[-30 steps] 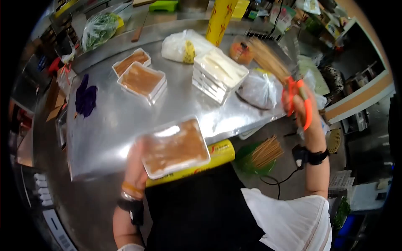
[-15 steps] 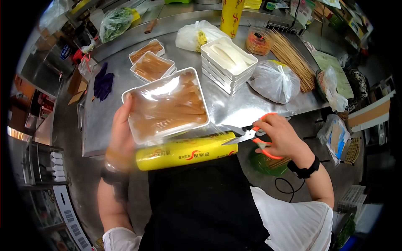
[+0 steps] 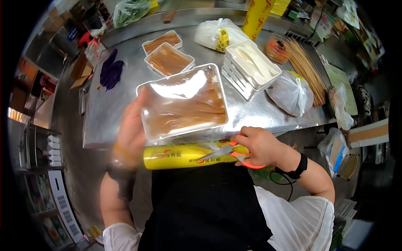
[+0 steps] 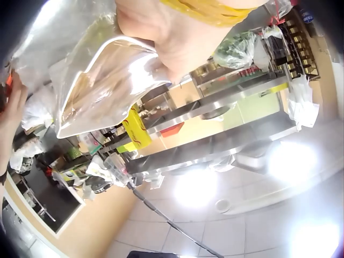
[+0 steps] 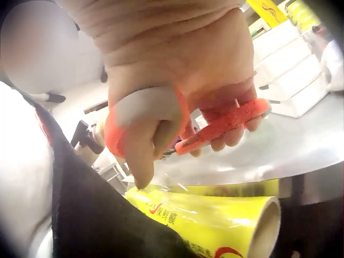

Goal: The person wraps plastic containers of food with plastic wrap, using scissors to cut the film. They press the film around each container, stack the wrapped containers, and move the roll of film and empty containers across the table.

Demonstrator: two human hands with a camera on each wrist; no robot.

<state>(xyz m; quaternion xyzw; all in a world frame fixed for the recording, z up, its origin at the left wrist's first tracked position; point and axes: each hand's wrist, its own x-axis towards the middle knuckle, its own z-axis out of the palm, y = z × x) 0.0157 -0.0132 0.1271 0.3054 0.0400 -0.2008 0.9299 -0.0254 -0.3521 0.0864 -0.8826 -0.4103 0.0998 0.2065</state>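
Observation:
My left hand (image 3: 133,125) grips the left edge of a white tray (image 3: 186,133) of flat brown strips (image 3: 188,111), with clear film stretched over the top. The tray is held tilted above the front edge of the table. Below it lies a yellow roll of cling film (image 3: 173,159), against the black apron. My right hand (image 3: 263,145) holds orange-handled scissors (image 3: 217,152), blades pointing left across the roll. In the right wrist view, fingers pass through the orange handle loops (image 5: 226,126). In the left wrist view, loose film (image 4: 40,59) hangs beside the tray (image 4: 86,131).
Two trays of brown strips (image 3: 169,60) stand behind on the steel table (image 3: 109,121). To the right are stacked white trays (image 3: 238,79), a tied plastic bag (image 3: 291,94) and wooden skewers (image 3: 310,73). Purple gloves (image 3: 111,71) lie at the left.
My right hand has brought the scissors in from the far right to the roll, then leftward along it. My left hand has raised the tray off the roll and tilted it.

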